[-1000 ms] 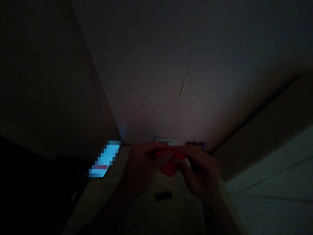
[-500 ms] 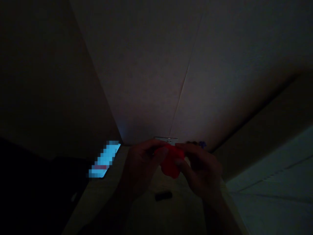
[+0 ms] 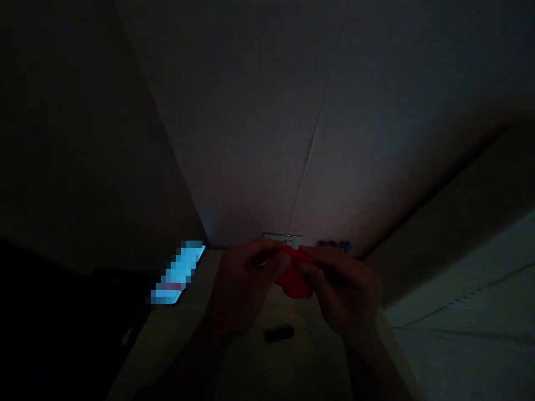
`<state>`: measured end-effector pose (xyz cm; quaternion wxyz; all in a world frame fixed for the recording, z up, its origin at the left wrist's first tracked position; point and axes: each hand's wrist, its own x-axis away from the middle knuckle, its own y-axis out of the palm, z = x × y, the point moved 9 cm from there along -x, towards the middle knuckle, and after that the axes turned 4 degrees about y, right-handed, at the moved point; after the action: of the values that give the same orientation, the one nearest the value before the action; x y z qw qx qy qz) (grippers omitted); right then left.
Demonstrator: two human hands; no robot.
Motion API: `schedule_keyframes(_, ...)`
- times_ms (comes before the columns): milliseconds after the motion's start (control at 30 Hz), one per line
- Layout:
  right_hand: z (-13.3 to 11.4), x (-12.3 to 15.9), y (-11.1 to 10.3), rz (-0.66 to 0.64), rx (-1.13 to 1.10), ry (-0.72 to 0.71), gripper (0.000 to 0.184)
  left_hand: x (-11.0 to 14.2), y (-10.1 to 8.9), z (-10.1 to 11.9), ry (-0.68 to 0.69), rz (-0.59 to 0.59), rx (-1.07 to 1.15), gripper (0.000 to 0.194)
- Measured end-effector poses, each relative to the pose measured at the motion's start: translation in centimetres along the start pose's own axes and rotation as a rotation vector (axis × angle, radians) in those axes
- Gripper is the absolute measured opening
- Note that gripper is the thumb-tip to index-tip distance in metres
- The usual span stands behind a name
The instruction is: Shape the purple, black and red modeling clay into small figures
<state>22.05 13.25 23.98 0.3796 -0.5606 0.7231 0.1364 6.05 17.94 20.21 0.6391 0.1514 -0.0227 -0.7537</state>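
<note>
The scene is very dark. A small red object (image 3: 295, 281) hangs between my two hands, just above a pale table top (image 3: 192, 323). My left hand (image 3: 240, 289) pinches its left side with thumb and fingers closed. Its right side is pinched by my right hand (image 3: 345, 292), fingers curled over it. I cannot make out what the red object is; it looks soft and rounded at the bottom.
A glowing blue screen (image 3: 179, 273) lies at the table's left edge. A small dark oblong item (image 3: 279, 334) rests on the table below my hands. Behind them sit a pale flat thing (image 3: 284, 239) and a small dark clump (image 3: 334, 245) by the wall.
The red object has turned a little between my fingers and its lower lobe has shifted right. Both hands have stayed in nearly the same place.
</note>
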Motion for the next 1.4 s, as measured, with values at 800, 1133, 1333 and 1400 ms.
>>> schedule_keyframes(800, -0.3, -0.1, 0.8, -0.128, -0.010, -0.009, 0.035, 0.0, -0.4, 0.6, 0.042, 0.053, -0.103, 0.009)
schedule_keyframes(1133, -0.9, -0.2, 1.3, -0.131, 0.036, -0.072, 0.029, 0.1, -0.8, 0.0, 0.058, 0.065, -0.034, 0.008)
schedule_keyframes(1333, -1.3, 0.0, 0.7, -0.102, 0.034, -0.107, 0.036, 0.1, -0.2, 0.5, 0.037, 0.019, -0.065, 0.014)
schedule_keyframes(1400, -1.4, 0.0, 0.8, -0.124, 0.031, -0.103, 0.033, 0.1, -0.3, 0.5, 0.040, 0.021, -0.078, 0.014)
